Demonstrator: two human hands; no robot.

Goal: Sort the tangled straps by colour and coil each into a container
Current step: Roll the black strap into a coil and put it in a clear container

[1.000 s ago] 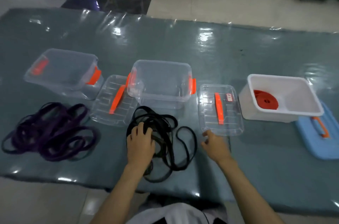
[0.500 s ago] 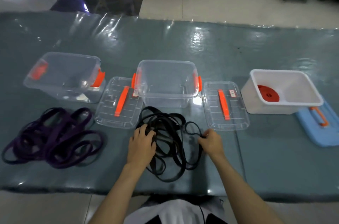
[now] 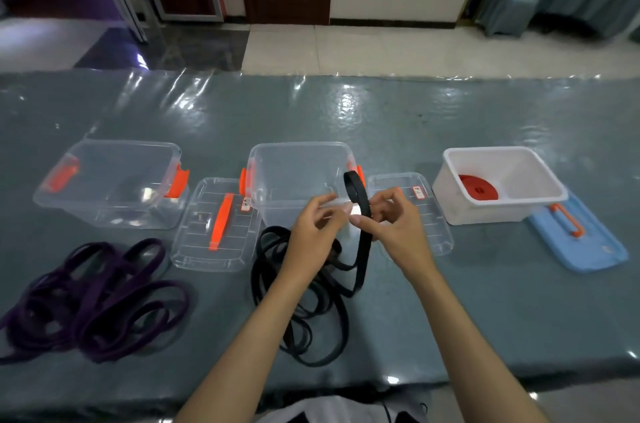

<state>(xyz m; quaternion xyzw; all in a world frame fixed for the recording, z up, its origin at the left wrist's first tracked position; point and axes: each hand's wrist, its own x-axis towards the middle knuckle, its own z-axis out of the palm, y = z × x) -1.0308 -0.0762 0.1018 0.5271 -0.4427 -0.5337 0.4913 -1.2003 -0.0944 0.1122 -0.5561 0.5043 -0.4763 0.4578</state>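
Observation:
A black strap (image 3: pixel 362 251) lies in a loose pile on the table, and one end of it is raised in front of the middle clear box (image 3: pixel 300 164). My right hand (image 3: pixel 398 228) pinches that raised end between thumb and fingers. My left hand (image 3: pixel 313 232) is right beside it with its fingers at the strap; whether they pinch it is unclear. A purple strap (image 3: pixel 93 298) lies tangled at the left. A coiled red strap (image 3: pixel 479 190) sits inside the white tub (image 3: pixel 540 176) at the right. An empty clear box (image 3: pixel 114 176) stands at the left.
Two clear lids with orange handles lie flat, one (image 3: pixel 216 225) between the clear boxes and one (image 3: pixel 424 214) under my right hand. A blue lid (image 3: pixel 581 242) lies beside the white tub. The table (image 3: pixel 346 117) has a glossy grey cover.
Both hands have risen off the black strap pile. The right hand has picked up one end of the strap and the left hand has come up to meet it. The camera tilted up.

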